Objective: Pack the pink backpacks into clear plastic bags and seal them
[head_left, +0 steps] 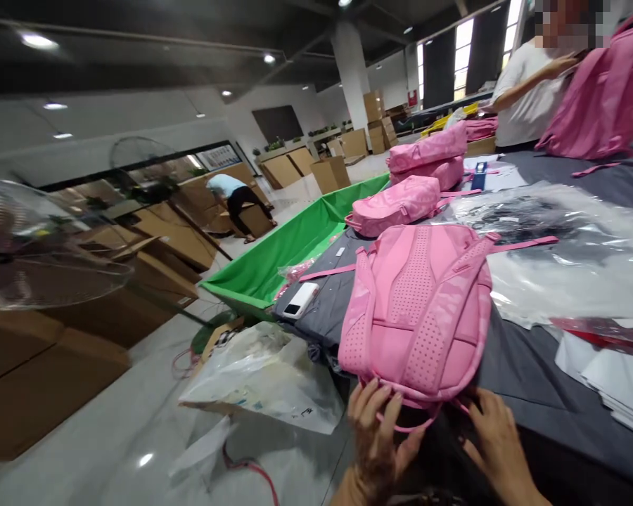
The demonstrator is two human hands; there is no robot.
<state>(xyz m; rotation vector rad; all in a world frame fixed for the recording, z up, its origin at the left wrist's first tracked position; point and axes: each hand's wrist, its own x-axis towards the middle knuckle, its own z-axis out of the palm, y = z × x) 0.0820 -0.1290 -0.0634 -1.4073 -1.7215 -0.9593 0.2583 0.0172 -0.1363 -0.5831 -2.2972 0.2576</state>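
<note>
Head view, the only one. Pink backpack (414, 281) lies straight out beyond the fingers on the dark cloth-covered counter (532, 365), padded back and shoulder straps up. Its handle end meets the hands; one webbing tail trails out to each side at the far end. I'd say it is laid this way so the flat back stays in reach and the counter bears the weight.

Left hand (374, 436): fingers bent against the near rim, thumb apart, close to the carry loop (412, 427). Right hand (496, 436): fingers curled at the other near corner, thumb spread. I can't tell whether either pinches fabric. Spaced like that, they probably steady both corners.

Left of the fingers, lower down: bulging plastic bag (269, 372). Farther ahead on that side: white handheld device (300, 301), then green fabric bin (279, 256). Straight beyond: pink bags (395, 204), likely heaped away from the hands for room. To the right: clear plastic sheeting (585, 274), and white papers (619, 376) nearer. Far right: a co-worker (527, 91) beside an upright pink backpack (606, 98).
</note>
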